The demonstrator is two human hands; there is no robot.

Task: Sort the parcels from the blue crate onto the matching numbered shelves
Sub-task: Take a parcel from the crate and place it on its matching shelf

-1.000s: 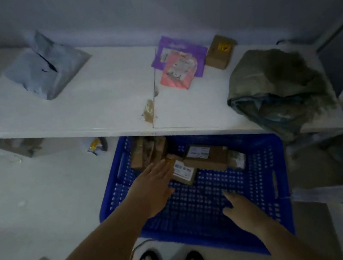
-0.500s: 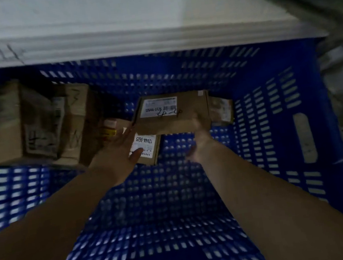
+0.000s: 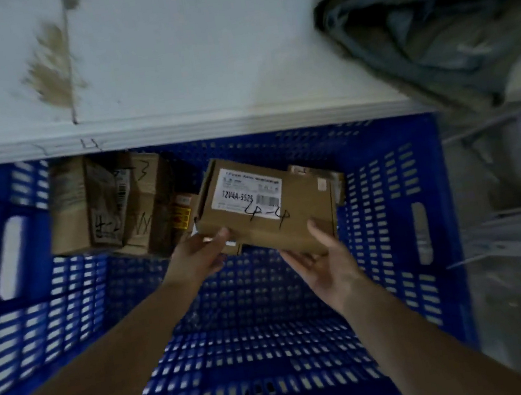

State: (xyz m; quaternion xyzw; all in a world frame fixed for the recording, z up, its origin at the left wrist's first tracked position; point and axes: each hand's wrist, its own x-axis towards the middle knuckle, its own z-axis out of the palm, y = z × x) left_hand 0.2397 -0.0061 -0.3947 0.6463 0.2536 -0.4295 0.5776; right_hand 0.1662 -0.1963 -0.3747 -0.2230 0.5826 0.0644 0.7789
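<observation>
Lifted since half a second ago, the flat brown cardboard parcel with a white printed label (image 3: pixel 271 209) is now off the other boxes and tilted up toward the camera. It hangs over the far half of the blue slotted plastic crate (image 3: pixel 388 212). Each grip is clamped on it: the left hand (image 3: pixel 200 256) pinches the near-left corner and the right hand (image 3: pixel 325 265) the near-right edge, thumbs on top and fingers beneath.

The black scrawl under the label looks like "4-4", so I would check it before moving. A blurred pen mark on the lip of the white shelf board (image 3: pixel 166 60) may be a "4". Keep both thumbs clear of the writing, hold the parcel level, and raise it past the shelf lip. The tall brown cartons (image 3: pixel 86 205) standing at the crate's far left should stay undisturbed.
</observation>
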